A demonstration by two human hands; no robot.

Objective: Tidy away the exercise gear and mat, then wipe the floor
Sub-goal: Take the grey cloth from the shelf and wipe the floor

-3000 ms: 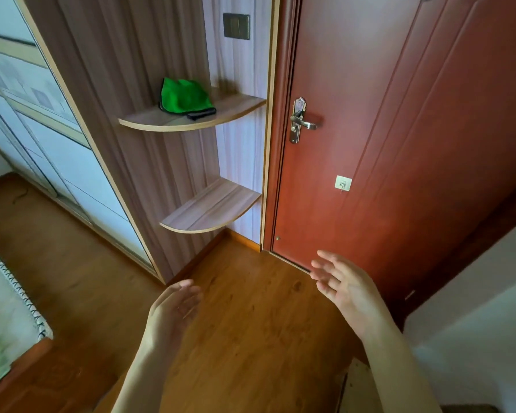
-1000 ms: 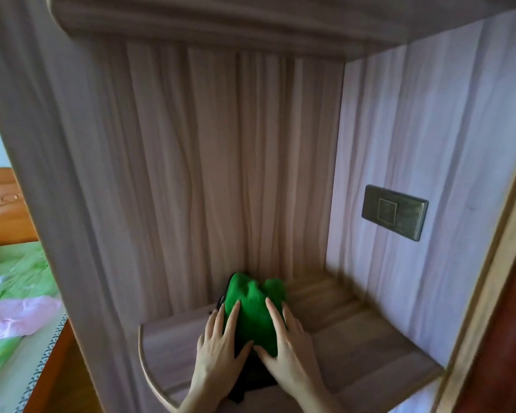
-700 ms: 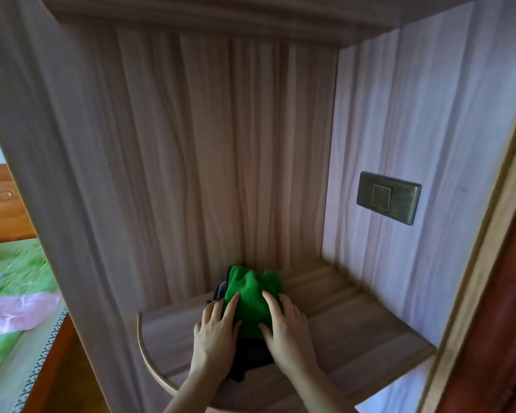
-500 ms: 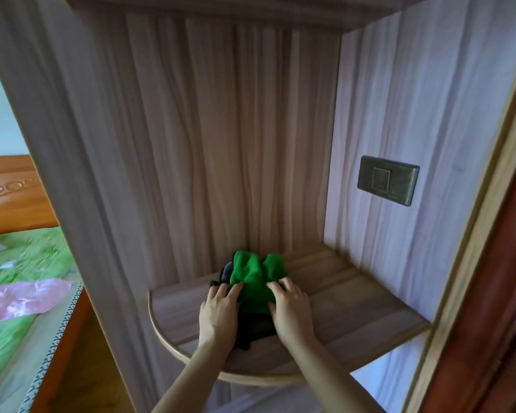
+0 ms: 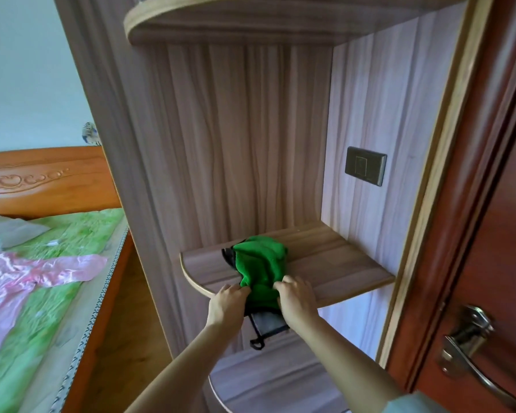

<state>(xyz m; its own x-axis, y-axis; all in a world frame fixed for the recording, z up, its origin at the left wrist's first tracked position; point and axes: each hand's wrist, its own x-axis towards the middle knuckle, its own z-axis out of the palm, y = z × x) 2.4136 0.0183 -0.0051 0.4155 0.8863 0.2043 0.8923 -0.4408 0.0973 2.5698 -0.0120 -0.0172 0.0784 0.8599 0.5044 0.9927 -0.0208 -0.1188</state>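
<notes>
Both hands, left hand (image 5: pixel 227 302) and right hand (image 5: pixel 298 299), grip the green cloth (image 5: pixel 261 269) at lower centre. Cloth runs away up-frame across the shelf (image 5: pixel 340 263); neither hand nearer.

Bare board lies open to the right of the green cloth (image 5: pixel 262 263) on the curved shelf (image 5: pixel 334 263); the upper shelf (image 5: pixel 251 22) caps that space; side panels hem it in; the wall switch (image 5: pixel 365 169) juts slightly.

No legible text anywhere.
</notes>
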